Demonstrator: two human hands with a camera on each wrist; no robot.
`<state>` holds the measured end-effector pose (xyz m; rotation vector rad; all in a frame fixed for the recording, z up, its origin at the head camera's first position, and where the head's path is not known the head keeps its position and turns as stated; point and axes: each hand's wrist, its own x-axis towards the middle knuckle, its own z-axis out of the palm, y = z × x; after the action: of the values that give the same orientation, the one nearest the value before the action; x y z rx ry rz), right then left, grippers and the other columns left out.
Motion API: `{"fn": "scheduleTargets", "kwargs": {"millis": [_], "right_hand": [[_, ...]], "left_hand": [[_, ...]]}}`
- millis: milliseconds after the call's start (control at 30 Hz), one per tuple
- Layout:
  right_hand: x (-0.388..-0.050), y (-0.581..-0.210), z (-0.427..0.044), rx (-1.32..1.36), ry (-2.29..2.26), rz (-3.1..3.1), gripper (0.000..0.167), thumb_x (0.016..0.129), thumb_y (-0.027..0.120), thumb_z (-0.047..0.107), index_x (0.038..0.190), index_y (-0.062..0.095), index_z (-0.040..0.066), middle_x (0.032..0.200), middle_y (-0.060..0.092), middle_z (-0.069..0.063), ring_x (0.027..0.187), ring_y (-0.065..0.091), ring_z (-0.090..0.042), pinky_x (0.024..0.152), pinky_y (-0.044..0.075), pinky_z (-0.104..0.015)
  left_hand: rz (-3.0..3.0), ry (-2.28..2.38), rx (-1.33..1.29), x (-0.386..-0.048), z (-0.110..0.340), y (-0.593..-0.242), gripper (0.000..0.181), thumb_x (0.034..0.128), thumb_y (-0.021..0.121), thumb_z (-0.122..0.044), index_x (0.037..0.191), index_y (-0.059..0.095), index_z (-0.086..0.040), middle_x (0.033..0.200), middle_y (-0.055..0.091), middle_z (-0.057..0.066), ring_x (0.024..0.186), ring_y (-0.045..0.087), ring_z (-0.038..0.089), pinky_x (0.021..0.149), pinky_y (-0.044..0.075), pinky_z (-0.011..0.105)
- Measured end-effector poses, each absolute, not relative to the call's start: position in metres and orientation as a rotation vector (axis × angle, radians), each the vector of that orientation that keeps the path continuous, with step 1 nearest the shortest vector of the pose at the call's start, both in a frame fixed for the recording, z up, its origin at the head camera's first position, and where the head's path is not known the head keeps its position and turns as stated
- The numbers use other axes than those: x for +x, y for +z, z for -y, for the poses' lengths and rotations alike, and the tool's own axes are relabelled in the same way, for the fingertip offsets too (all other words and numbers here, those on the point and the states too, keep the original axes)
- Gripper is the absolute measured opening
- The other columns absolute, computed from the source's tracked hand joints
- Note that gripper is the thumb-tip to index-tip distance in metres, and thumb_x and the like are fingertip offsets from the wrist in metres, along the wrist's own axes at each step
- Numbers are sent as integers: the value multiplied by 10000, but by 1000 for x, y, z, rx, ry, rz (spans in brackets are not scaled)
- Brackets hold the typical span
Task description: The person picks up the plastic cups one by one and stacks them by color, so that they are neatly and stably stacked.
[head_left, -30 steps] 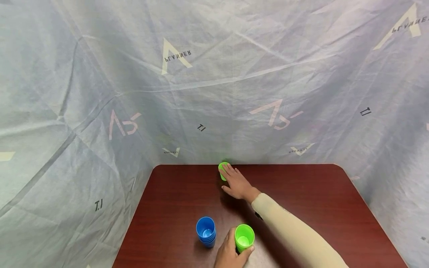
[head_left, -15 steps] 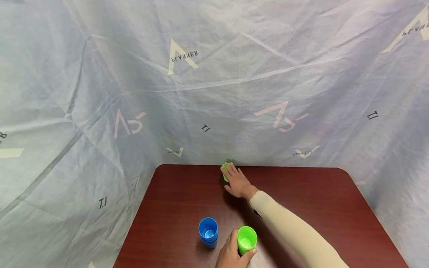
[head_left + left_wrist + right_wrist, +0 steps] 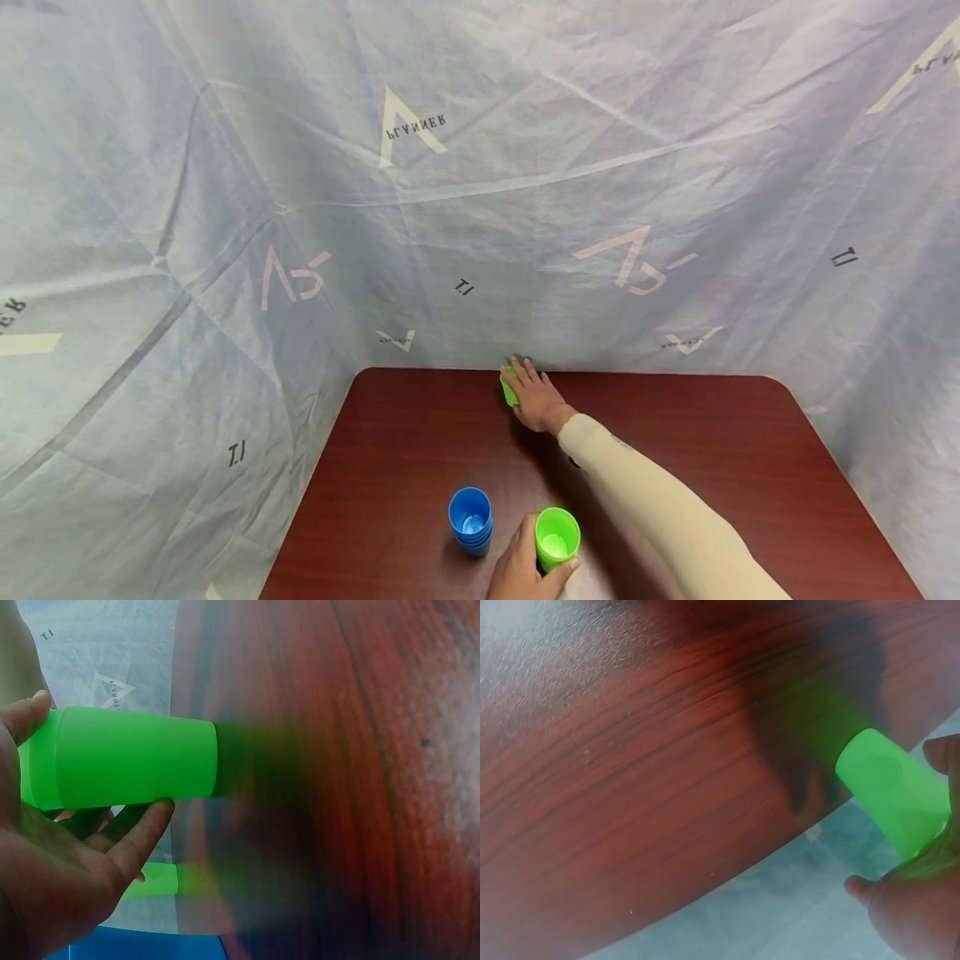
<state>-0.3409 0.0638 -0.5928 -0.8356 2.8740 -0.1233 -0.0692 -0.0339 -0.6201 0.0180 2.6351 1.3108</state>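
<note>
Near the front of the table, my left hand [image 3: 521,567] grips a green plastic cup [image 3: 557,535], thumb on one side and fingers on the other. A band at its rim in the left wrist view suggests a second cup nested in it. My right hand [image 3: 538,402] reaches to the far table edge. Its spread fingers lie over another green cup [image 3: 509,387], which they partly hide. That cup's narrow end [image 3: 866,750] faces the tabletop in the right wrist view. A stack of blue cups [image 3: 471,521] stands just left of my left hand.
The dark red wooden table [image 3: 405,442] has rounded far corners. A grey printed cloth [image 3: 480,208] hangs behind it and along both sides. My right forearm in a cream sleeve [image 3: 660,508] crosses the table's right half.
My right hand has shifted slightly forward and right on the far green cup, and its thumb no longer sticks out. The head view has turned a little. My left hand keeps its grip.
</note>
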Motion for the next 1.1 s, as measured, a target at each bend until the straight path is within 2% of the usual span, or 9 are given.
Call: {"fn": "scheduleTargets", "kwargs": {"millis": [233,333,433,633,767,967,1100], "right_hand": [[-342,-589,-63,-847,-126,-2879,735,1133,481,282,1719,42,220,1803,-10,-119,1671,32,-377,1301,243,-603],[-343,-589,-61,-859,-116,-2887,674,1150,425,284,1718,71,213,1802,7,-127,1671,32,-374,1309,248,-572],[-342,-588,-60,-853,-156,-2881,609,1152,410,228,1706,163,164,1787,81,-175,1662,87,-397,1307,273,-530],[-339,-586,-59,-823,-326,-2883,604,1079,500,29,1643,310,133,1725,219,-219,1615,235,-406,1241,395,-486],[-336,-587,-61,-854,-454,-2911,626,998,610,-47,1569,411,117,1653,316,-231,1535,341,-408,1140,484,-489],[-332,-585,-64,-898,-537,-2953,570,980,684,-11,1505,500,116,1541,421,-207,1392,463,-378,952,570,-450],[-329,-579,-67,-948,-601,-2977,531,965,743,41,1456,555,118,1436,485,-173,1277,524,-344,903,575,-440]], "left_hand": [[-2656,1300,18,-69,33,-621,703,856,783,-647,1389,509,-281,1166,668,-66,933,637,64,768,539,389],[-2664,1300,24,-69,33,-621,697,855,789,-641,1379,510,-277,1174,671,-61,945,646,70,781,548,394],[-2662,1304,25,-69,33,-621,694,852,792,-639,1373,513,-274,1173,673,-62,953,651,77,787,550,397],[-2679,1294,24,-69,33,-623,685,846,799,-637,1362,511,-292,1162,671,-74,940,649,70,771,544,385],[-2675,1294,24,-69,33,-623,694,849,794,-641,1367,512,-276,1164,670,-68,940,645,63,773,546,382],[-2657,1303,32,-68,34,-623,697,854,793,-633,1372,513,-261,1161,668,-55,941,640,59,774,546,380],[-2677,1295,27,-69,33,-624,694,850,798,-632,1368,515,-268,1165,674,-56,943,647,72,771,544,382]]}}
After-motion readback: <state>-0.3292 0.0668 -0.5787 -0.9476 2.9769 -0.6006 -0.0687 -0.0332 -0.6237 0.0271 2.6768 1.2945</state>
